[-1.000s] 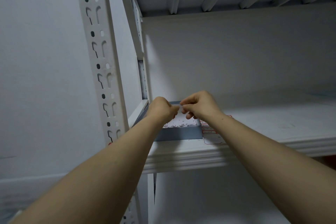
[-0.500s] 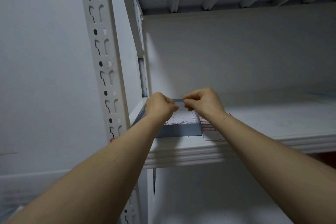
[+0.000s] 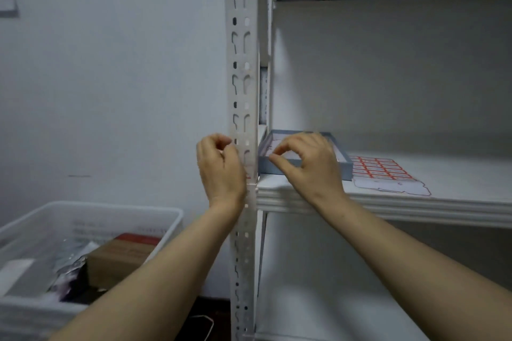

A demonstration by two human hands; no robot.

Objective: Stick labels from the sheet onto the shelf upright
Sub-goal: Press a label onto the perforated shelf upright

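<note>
Label sheet, one only, lies on the shelf, right of the loosely curled, empty right grip and the one blue box. Left grip curls against the upright; whether it pinches a label I cannot tell.

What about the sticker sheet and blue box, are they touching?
Touching. The head view shows the sticker sheet meeting the blue box at its right wall, no shelf showing between.
</note>
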